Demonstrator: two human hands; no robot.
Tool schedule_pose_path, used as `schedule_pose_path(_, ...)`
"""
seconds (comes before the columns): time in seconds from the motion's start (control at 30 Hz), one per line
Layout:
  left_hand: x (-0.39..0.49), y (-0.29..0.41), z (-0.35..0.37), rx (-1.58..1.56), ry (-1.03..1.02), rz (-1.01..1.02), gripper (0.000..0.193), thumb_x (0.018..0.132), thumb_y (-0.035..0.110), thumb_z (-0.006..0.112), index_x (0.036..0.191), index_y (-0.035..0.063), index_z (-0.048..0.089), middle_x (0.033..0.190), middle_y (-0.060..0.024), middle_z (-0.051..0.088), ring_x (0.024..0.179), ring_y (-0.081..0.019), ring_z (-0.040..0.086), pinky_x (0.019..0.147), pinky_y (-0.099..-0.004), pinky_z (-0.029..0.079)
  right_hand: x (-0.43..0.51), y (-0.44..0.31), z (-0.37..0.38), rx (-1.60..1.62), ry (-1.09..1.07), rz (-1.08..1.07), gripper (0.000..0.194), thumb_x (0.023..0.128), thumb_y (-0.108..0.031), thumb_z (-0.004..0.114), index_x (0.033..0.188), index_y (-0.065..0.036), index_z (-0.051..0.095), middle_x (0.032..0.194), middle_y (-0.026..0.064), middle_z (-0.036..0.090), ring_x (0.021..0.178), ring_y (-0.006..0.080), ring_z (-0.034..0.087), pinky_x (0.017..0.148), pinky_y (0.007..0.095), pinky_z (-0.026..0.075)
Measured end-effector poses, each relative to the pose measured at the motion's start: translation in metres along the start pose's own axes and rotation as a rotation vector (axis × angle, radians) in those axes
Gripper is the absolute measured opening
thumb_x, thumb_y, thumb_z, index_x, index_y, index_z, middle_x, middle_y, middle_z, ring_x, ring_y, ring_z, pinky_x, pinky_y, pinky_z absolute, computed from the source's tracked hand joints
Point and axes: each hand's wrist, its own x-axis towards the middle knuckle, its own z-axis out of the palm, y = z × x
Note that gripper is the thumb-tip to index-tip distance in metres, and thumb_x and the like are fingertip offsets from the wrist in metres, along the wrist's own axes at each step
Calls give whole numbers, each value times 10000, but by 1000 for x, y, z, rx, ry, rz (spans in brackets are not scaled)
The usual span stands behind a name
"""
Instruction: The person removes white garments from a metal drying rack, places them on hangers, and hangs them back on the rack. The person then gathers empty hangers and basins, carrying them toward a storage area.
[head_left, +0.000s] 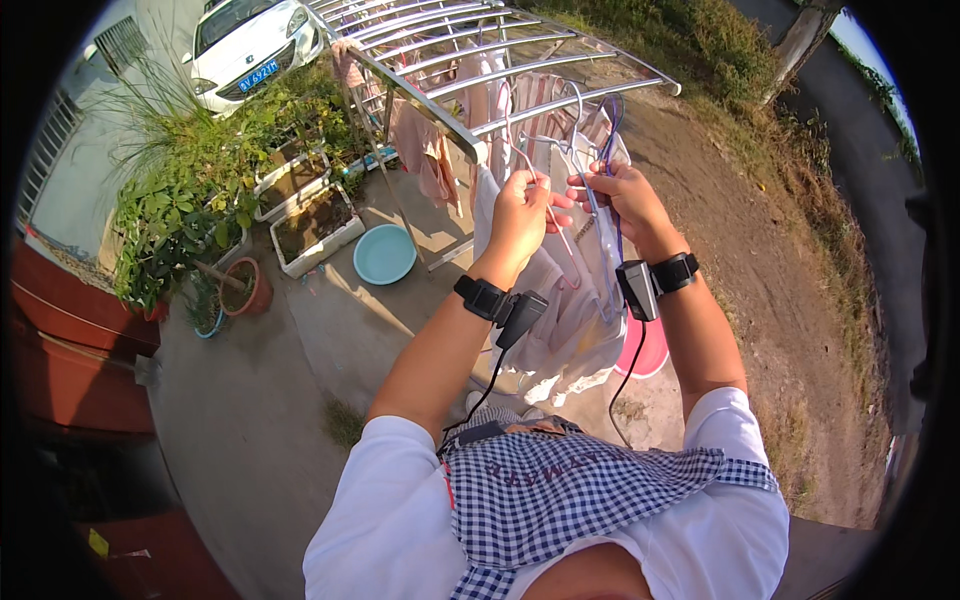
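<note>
My left hand grips a thin pink clothes hanger just beyond the near end of the metal drying rack. Close beside it, my right hand has its fingers around a light blue hanger. A purple-blue hanger runs behind or within that same hand; whether it is held, I cannot tell. Pale, thin garments hang below both hands and hide parts of the hangers. Striped cloth and a peach garment hang under the rack's bars.
A light blue basin stands on the concrete left of the rack's leg. Below my right forearm sits a pink basin, partly hidden by clothes. White planter boxes, a clay pot and a white car are farther left.
</note>
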Motion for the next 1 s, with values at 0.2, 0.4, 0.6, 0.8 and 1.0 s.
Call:
schedule_pose_path(0.2,28,-18,-21,14,76,-78,163,1026,154,442,1104,11,452,864,-161,682,609,-194,676,498,-269,489,47,11,5,-51,-33,62,193,897,0,607,1011,21,452,1009,228,672,785,273,703,639,302,571)
schedule_pose_path(0.4,21,-33,-33,75,-44,-121,167,1031,203,458,1099,51,458,852,-143,681,648,-187,679,551,-276,507,71,28,5,-16,-24,98,184,909,4,596,1009,14,442,1027,243,666,849,285,706,645,304,571)
schedule_pose_path(0.6,12,-29,-38,111,-58,-87,147,1022,179,436,1086,47,454,808,-112,687,587,-165,657,540,-279,495,91,40,-8,-59,-20,141,155,939,-35,585,1030,-25,460,1056,195,667,878,258,700,682,295,577)
schedule_pose_path(0.8,17,-34,-37,113,-26,-97,131,1024,176,443,1053,48,443,814,-135,696,595,-161,663,520,-260,473,104,57,-20,-75,6,137,144,930,-25,580,1001,0,458,1036,211,672,853,260,707,673,298,569)
schedule_pose_path(1.0,28,-56,-36,159,-36,-115,152,1022,186,452,1057,39,431,835,-142,702,615,-161,665,527,-269,478,101,76,-30,-55,105,161,139,935,-45,578,1028,15,495,1012,187,679,841,245,706,680,307,573)
